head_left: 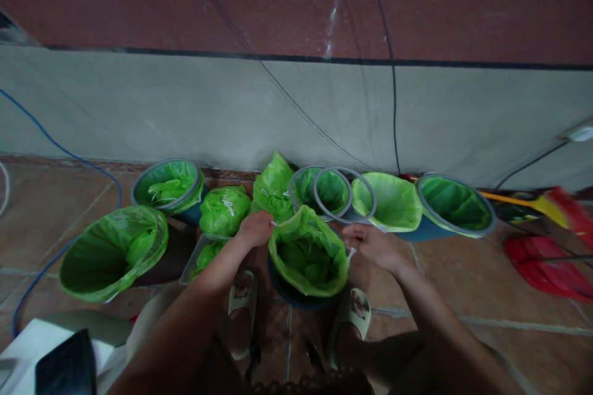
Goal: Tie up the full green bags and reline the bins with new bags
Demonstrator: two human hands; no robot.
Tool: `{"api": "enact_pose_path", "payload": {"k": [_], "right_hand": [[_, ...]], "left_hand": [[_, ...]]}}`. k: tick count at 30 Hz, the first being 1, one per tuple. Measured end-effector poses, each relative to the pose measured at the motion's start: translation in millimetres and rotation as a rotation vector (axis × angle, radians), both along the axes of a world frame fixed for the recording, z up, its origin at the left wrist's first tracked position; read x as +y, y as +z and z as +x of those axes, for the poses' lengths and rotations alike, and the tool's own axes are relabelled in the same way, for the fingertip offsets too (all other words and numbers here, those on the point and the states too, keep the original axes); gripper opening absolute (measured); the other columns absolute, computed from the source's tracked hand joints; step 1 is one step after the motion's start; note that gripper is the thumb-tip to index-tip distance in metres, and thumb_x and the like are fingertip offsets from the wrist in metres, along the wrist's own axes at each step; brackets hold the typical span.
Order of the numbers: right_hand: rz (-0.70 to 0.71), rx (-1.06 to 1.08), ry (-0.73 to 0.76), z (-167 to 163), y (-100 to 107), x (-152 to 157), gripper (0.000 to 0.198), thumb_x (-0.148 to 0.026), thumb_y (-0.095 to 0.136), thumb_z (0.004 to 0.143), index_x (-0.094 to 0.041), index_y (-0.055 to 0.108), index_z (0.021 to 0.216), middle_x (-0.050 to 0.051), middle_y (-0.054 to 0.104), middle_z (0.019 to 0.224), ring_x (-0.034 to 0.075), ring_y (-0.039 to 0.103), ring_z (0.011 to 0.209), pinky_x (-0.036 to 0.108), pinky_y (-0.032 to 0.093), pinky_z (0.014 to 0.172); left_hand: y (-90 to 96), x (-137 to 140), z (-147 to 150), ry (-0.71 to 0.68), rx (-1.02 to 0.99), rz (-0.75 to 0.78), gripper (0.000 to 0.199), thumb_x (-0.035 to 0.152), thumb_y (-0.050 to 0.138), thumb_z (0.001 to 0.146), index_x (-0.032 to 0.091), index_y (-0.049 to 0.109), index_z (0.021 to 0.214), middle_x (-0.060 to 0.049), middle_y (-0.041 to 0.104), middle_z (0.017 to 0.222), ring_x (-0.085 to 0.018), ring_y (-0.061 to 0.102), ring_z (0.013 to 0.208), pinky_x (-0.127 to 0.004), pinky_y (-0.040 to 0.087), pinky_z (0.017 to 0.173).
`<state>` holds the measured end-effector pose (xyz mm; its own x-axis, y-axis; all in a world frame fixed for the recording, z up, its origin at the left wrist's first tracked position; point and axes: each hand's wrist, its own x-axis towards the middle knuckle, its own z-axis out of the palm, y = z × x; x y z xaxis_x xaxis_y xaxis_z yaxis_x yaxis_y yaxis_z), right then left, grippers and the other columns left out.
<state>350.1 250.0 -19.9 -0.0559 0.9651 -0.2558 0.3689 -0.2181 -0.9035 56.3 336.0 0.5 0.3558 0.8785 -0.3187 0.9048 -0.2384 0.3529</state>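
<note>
A green bin bag (311, 253) lines the blue bin (290, 297) that stands between my feet, its mouth gathered upward. On the bag's left side, my left hand (256, 229) is closed on a white drawstring end. Another white drawstring (351, 253) runs from the right side into the closed fingers of my right hand (371, 244). Both hands are just outside the bag's opening, at about rim height. Crumpled green plastic shows inside the bag. Behind it, a loose grey ring (374, 205) overlaps the rim of another lined bin (303, 188).
Tied green bags (225, 213) and a lined bin (185, 205) are at left, with a wide lined bin (88, 262) nearer me. More lined bins (456, 203) stand along the wall at right, near a red dustpan (540, 262) and a yellow broom (551, 210). A blue cable (60, 145) crosses the left floor.
</note>
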Motion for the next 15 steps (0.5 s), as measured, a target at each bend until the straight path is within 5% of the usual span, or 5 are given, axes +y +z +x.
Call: {"api": "enact_pose_path", "payload": {"k": [4, 7, 12, 15], "right_hand": [[0.145, 0.587, -0.121, -10, 49, -2, 0.029, -0.033, 0.072, 0.076, -0.025, 0.068, 0.104, 0.0, 0.069, 0.079, 0.015, 0.064, 0.076, 0.032, 0.051, 0.075], [0.143, 0.758, -0.099, -13, 71, -1, 0.03, -0.03, 0.074, 0.077, -0.027, 0.068, 0.107, 0.0, 0.069, 0.087, 0.013, 0.063, 0.075, 0.029, 0.051, 0.072], [0.029, 0.606, 0.011, -39, 60, 9, 0.044, -0.03, 0.075, 0.077, -0.025, 0.061, 0.119, -0.005, 0.061, 0.072, 0.006, 0.045, 0.05, 0.021, 0.036, 0.048], [-0.054, 0.427, 0.113, -63, 43, 15, 0.038, -0.033, 0.079, 0.072, -0.021, 0.063, 0.104, -0.009, 0.051, 0.059, 0.005, 0.036, 0.045, 0.02, 0.027, 0.042]], "left_hand": [[34.4, -2, 10, -0.053, -0.722, -0.084, 0.022, 0.029, 0.053, 0.088, 0.015, 0.07, 0.082, -0.001, 0.067, 0.067, -0.013, 0.062, 0.063, -0.024, 0.049, 0.065], [46.3, -4, 23, -0.012, -1.076, -0.186, 0.02, 0.032, 0.06, 0.083, 0.014, 0.069, 0.085, 0.001, 0.064, 0.064, -0.009, 0.056, 0.055, -0.021, 0.046, 0.058], [33.4, -8, 50, 0.044, -1.143, -0.219, 0.013, 0.025, 0.062, 0.079, 0.014, 0.067, 0.082, 0.004, 0.059, 0.059, -0.007, 0.053, 0.052, -0.019, 0.044, 0.055], [26.6, -13, 61, 0.0, -1.113, -0.213, 0.014, 0.02, 0.061, 0.079, 0.014, 0.069, 0.088, 0.002, 0.063, 0.067, -0.008, 0.056, 0.058, -0.02, 0.045, 0.059]]}}
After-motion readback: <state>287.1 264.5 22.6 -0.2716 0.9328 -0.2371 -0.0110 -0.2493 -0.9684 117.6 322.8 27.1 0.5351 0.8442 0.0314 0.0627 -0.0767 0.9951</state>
